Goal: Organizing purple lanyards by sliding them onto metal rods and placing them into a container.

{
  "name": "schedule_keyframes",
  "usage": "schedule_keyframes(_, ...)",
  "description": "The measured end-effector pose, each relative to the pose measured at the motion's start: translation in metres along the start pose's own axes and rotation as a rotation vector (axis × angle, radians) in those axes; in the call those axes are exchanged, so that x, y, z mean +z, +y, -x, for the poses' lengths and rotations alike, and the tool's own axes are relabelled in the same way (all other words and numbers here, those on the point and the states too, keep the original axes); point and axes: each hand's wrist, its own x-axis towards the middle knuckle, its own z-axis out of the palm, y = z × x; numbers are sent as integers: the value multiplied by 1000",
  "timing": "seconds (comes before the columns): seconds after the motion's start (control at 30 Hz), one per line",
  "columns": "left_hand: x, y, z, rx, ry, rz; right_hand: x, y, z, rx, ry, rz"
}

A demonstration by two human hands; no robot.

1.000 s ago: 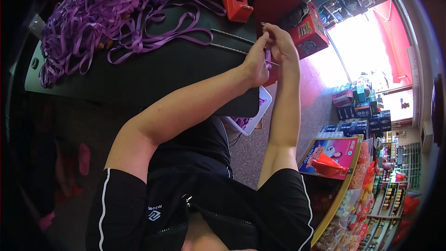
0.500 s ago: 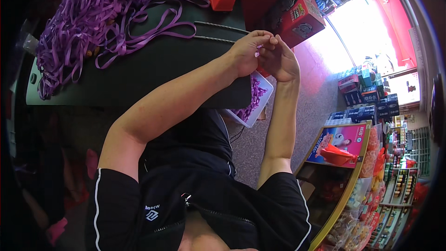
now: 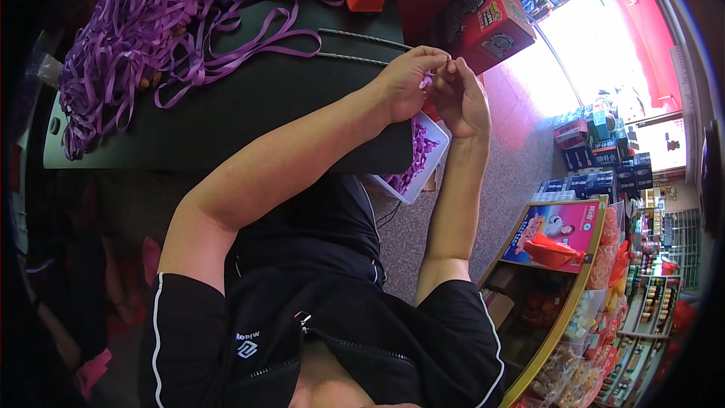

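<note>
While a small purple ribbon piece [image 3: 427,81] is pinched between both hands, left hand [image 3: 404,81] and right hand [image 3: 462,98] closed on it, it is best kept above the white tray [image 3: 439,153]; beyond, loose purple ribbon [image 3: 151,30] is heaped on the dark table [image 3: 249,113].

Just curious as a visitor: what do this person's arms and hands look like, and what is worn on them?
Both forearms are bare, and the left hand and right hand wear no gloves; no rings or watch show. Short black sleeves with thin white piping end above the elbows.
</note>
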Motion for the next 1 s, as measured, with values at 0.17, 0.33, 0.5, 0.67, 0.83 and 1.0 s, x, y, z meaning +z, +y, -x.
schedule_keyframes(0.17, 10, 3, 2, -142, 166, 2, 20, -5, 20, -402, 234, 683)
schedule_keyframes(0.33, 4, 0, 1, -100, 102, -73, 23, -16, 29, -460, 216, 912)
schedule_keyframes(0.5, 0, -3, -1, -87, 61, -119, 23, -15, 31, -417, 286, 863)
schedule_keyframes(0.67, 3, -5, 2, -69, 71, -149, 7, -15, 24, -111, 348, 360)
schedule_keyframes(0.83, 5, -4, 4, -62, 40, -161, -17, -9, 20, 138, 194, -147)
schedule_keyframes(1.0, 7, -6, 5, -62, 40, -176, -31, 1, 27, 151, 106, -438)
